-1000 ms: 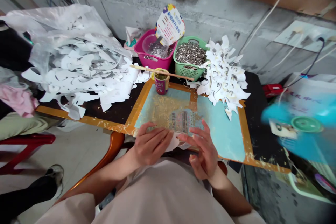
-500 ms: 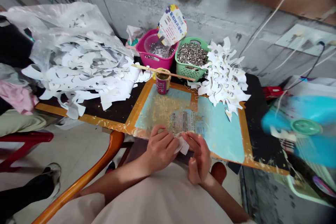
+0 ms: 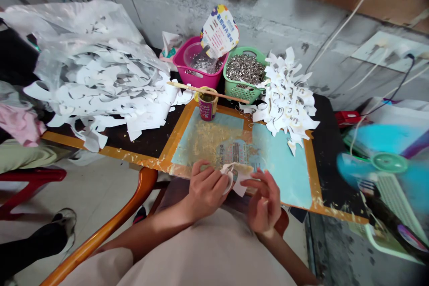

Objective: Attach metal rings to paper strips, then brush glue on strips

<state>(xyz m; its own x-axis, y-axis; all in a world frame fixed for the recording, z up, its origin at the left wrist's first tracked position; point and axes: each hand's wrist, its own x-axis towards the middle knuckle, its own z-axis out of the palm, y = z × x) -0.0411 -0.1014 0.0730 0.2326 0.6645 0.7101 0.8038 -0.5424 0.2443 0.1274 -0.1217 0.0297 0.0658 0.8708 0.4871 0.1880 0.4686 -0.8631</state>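
Observation:
My left hand (image 3: 208, 190) is closed, pinching a small white cut-out strip (image 3: 240, 187) at the table's front edge. The strip is curled at the fingertips, and a yellowish coating shows along its upper part. Just to the right, my right hand (image 3: 265, 201) has its fingers apart and bent. One of its fingertips is at the strip's right side; whether it touches cannot be made out. Beyond the hands, a blue work mat (image 3: 284, 165) with dried yellowish smears is taped to the table. A purple cup (image 3: 208, 109) stands there with a wooden stick (image 3: 187, 86) across its rim.
Left lies a large heap of white cut pieces (image 3: 110, 94) with clear plastic. A pink basket (image 3: 194, 76) and a green basket (image 3: 243, 91) hold metal rings. Behind the mat's right side is a pile of white pieces (image 3: 288, 98). A blue fan (image 3: 389, 163) spins at right.
My right hand has moved right, its fingers drawing back from the left fingertips. More of the white strip now shows between the hands. My left hand has hardly moved.

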